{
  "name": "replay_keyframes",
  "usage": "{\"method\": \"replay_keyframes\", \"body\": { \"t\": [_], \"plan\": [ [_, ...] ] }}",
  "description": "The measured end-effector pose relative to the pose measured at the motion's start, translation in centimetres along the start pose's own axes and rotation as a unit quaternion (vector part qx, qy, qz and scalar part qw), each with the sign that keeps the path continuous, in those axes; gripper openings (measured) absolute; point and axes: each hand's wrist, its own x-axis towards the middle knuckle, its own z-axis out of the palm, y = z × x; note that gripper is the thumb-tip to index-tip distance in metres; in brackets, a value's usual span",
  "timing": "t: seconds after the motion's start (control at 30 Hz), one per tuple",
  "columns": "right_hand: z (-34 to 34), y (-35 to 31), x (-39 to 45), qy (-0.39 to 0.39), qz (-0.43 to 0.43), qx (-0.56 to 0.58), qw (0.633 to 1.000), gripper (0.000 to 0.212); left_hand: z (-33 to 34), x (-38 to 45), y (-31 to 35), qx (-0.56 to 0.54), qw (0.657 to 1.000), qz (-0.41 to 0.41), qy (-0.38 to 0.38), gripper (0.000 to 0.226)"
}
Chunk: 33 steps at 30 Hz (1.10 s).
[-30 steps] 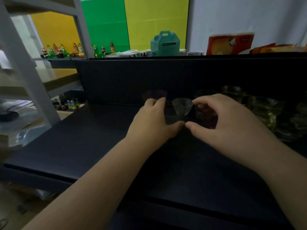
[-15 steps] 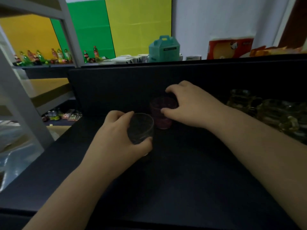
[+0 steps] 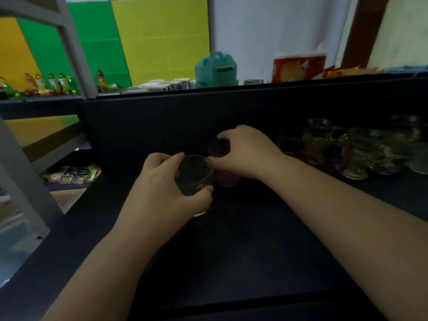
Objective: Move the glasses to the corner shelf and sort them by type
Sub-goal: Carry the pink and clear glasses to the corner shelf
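We are at the gathering step: our left hand (image 3: 162,193) curls its fingers and thumb around a clear tumbler (image 3: 194,176), which looks raised slightly off the dark shelf surface (image 3: 231,262), though the dim light makes that hard to confirm. Our right hand (image 3: 243,151) pinches a reddish glass (image 3: 223,163) near its rim, thumb in front and fingers over the top; this one stands just behind the tumbler, and the two glasses seem nearly touching. To the right, well apart, a cluster of ornate amber glasses (image 3: 352,154) waits against the back panel (image 3: 150,126). Next we would judge the move calls for lifting both cleanly, without clinking, and carrying them to the corner shelf. That shelf is not identifiable here, and the reddish glass's base is partly hidden behind the tumbler.
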Motion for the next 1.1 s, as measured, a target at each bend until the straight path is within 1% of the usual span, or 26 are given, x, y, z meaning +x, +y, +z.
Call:
{"method": "replay_keyframes", "body": {
  "t": [0.1,0.23,0.37,0.43,0.5,0.57,0.8,0.97,1.1],
  "plan": [
    [-2.0,0.9,-3.0,0.087,-0.002,0.004,0.996,0.076,-0.7,0.0,0.2,-0.014,0.999,0.029,0.009,0.099],
    [-5.3,2.5,-7.9,0.131,0.017,-0.015,0.991,0.066,-0.4,-0.4,2.3,-0.041,0.995,0.089,-0.001,0.097],
    [-8.2,5.3,-13.9,0.179,0.064,0.001,0.982,0.061,1.5,-1.3,6.1,-0.072,0.986,0.142,-0.04,0.098],
    [-9.5,7.2,-16.8,0.199,0.093,0.011,0.975,0.054,2.9,-1.7,8.5,-0.083,0.981,0.166,-0.056,0.098],
    [-10.7,9.5,-19.6,0.208,0.127,0.017,0.97,0.05,4.4,-2.1,11.3,-0.097,0.975,0.188,-0.07,0.097],
    [-12.0,12.2,-22.5,0.219,0.154,0.009,0.963,0.051,6.3,-2.7,14.4,-0.115,0.967,0.211,-0.081,0.098],
    [-17.3,22.0,-33.2,0.254,0.246,-0.065,0.933,0.071,14.1,-6.2,27.6,-0.169,0.936,0.278,-0.137,0.096],
    [-21.6,29.2,-39.3,0.262,0.292,-0.075,0.917,0.061,19.4,-9.2,36.4,-0.2,0.917,0.299,-0.172,0.097],
    [-24.1,34.5,-42.8,0.28,0.306,-0.093,0.905,0.068,22.8,-10.7,42.4,-0.21,0.913,0.301,-0.181,0.098]
  ]
}}
